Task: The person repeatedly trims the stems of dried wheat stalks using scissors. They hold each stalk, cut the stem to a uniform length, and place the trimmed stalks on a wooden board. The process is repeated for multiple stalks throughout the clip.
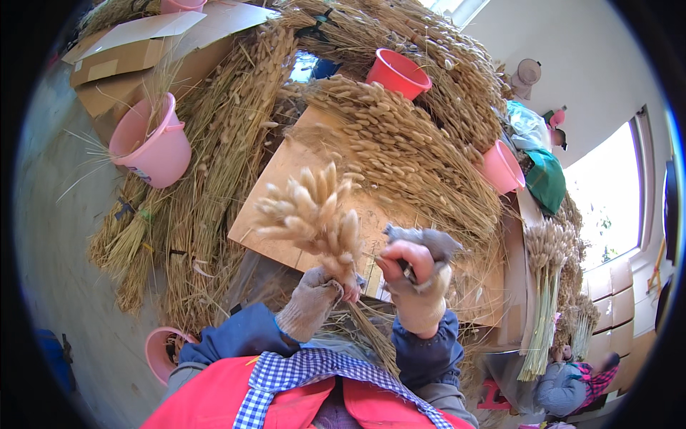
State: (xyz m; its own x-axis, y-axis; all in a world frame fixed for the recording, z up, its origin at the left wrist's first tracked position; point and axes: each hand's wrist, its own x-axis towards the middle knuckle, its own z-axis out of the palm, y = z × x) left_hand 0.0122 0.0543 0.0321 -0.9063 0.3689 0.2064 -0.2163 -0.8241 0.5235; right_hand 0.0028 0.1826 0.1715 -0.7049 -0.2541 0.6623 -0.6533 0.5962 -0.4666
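Observation:
My left hand, in a worn knit glove, grips a bunch of dried bunny-tail grass just under its fluffy heads. The heads fan out up and to the left, while the stems slant down towards my lap. To the right of the bunch, apart from it, is my right hand. Its thumb and forefinger curl towards each other outside a glove with loose grey fabric. Whether a thin stem lies between those fingertips cannot be made out. Beyond both hands, loose bunny-tail grass covers much of a wooden board.
Pink buckets and a red bucket stand among heaped grass bundles. Cardboard boxes are at the upper left. Finished-looking bunches stand at the right, near another person. Another bucket sits by my left elbow.

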